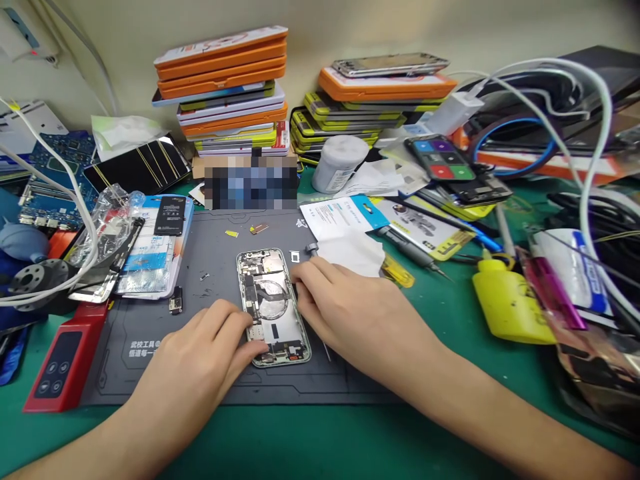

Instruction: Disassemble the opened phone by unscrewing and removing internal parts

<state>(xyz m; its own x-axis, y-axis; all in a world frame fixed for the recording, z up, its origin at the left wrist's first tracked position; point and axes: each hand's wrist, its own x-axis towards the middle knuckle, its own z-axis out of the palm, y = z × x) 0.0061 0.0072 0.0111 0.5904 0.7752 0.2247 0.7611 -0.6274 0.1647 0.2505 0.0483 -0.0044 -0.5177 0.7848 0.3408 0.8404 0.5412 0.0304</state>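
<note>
An opened smartphone (274,327), its screen off and inner parts bare, lies on the dark grey work mat (210,230). My left hand (197,357) grips its lower left side, with the thumb over the frame. At the phone's upper right edge is my right hand (345,300), fingers curled and pressed together; their tips are partly hidden. A grey round cap (311,249) shows just beyond this hand and a thin metal shaft (327,352) below it, perhaps one screwdriver; the hand covers the middle. Beside the right fingertips lies a small SIM tray (295,256).
Small parts, including a camera module (175,301), lie left of the phone. A black battery (170,215) rests on packaging. At far left stands a red device (67,360). To the right are a grey pen-like screwdriver (410,247) and a yellow bottle (510,303). Stacked boxes (225,73) line the wall.
</note>
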